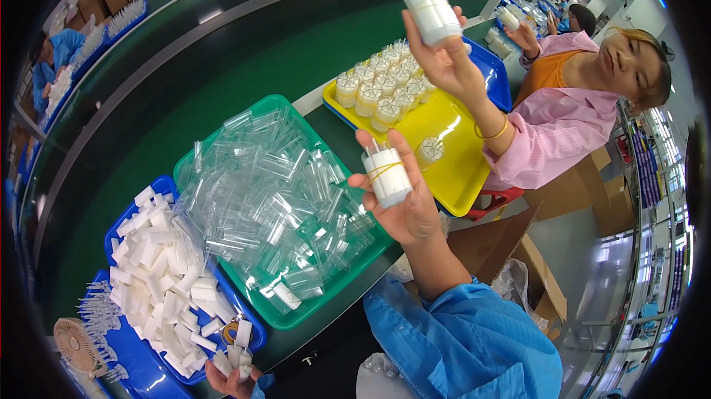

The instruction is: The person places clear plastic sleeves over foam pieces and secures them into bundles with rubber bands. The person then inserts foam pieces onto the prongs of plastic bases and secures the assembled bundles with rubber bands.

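Observation:
My right hand [406, 210] holds up a bundle of white blocks [388, 177] with a yellow rubber band round it, thin clear prongs at its top and a clear base. Low at the left, my left hand [229, 383] is closed around a few small white blocks [235, 358], its fingers partly cut off by the picture's edge. Beside it is a blue tray [255, 328] heaped with white blocks [159, 273], where rubber bands [231, 331] lie near the corner. A green tray [285, 319] full of clear plastic sleeves [259, 177] lies between my hands.
To the right, a co-worker in a pink shirt [555, 128] raises a similar bundle [432, 12]. Rows of finished bundles [385, 84] stand on a yellow tray [463, 177]. A small fan [78, 347] and clear pronged parts [100, 310] are at far left; cardboard boxes [492, 243] stand below right.

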Motion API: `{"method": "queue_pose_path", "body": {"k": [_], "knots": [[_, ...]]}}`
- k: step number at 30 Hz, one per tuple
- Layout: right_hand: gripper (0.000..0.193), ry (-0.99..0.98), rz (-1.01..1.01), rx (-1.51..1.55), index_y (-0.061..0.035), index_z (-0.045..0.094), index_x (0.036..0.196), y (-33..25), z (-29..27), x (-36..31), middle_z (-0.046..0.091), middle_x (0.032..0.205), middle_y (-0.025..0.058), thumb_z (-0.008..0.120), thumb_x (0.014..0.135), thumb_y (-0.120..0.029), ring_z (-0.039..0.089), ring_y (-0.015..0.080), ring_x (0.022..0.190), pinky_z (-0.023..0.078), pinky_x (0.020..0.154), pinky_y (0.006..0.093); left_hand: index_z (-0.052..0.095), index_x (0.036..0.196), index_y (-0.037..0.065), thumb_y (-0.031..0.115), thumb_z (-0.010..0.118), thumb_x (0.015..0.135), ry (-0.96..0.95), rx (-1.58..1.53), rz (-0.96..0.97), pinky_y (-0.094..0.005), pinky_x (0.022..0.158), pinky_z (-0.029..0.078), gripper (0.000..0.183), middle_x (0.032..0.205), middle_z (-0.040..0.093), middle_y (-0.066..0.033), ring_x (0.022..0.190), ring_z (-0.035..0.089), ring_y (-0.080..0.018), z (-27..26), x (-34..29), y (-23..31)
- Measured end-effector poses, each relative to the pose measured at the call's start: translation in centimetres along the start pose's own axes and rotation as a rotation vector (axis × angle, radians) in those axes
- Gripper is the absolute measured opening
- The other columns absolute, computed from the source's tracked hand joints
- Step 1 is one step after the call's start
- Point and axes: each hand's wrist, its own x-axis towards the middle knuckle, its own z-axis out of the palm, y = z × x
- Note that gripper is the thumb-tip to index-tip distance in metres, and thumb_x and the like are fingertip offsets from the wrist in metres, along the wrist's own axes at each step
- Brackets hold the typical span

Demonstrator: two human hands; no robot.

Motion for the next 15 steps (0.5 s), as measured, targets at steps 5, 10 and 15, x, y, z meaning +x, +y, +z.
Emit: {"method": "queue_pose_path", "body": {"k": [5,10,15], "knots": [[0.076,-0.022,0.091,0.201,-0.0191,0.019,0.142,0.2,-0.3,0.0,0.007,0.148,0.0186,0.066,0.082,-0.026,0.049,0.0335,0.116,0.047,0.083,0.0323,0.047,0.099,0.013,0.025,0.062,0.081,0.026,-0.074,-0.044,-0.0507,0.094,0.042,0.026,0.131,0.033,-0.0265,0.117,0.044,-0.041,0.6,0.6,0.6],[0.072,0.009,0.13,0.291,-0.0193,0.024,0.14,0.2,-0.3,0.0,0.01,0.148,0.0175,0.065,0.082,-0.029,0.05,0.0319,0.115,0.047,0.083,0.0327,0.047,0.098,0.011,0.022,0.062,0.081,0.054,-0.067,-0.064,-0.0505,0.094,0.042,0.025,0.131,0.033,-0.0268,0.117,0.044,-0.0406,0.8,0.5,0.6],[0.068,0.033,0.11,0.278,-0.0188,0.029,0.138,0.0,-0.2,-0.3,0.017,0.147,0.0175,0.065,0.081,-0.033,0.053,0.0307,0.113,0.048,0.083,0.0329,0.06,0.095,0.002,0.02,0.069,0.078,0.482,-0.077,-0.172,-0.044,0.081,0.047,0.026,0.105,0.054,-0.0266,0.096,0.055,-0.0386,4.2,8.5,8.6]]}}
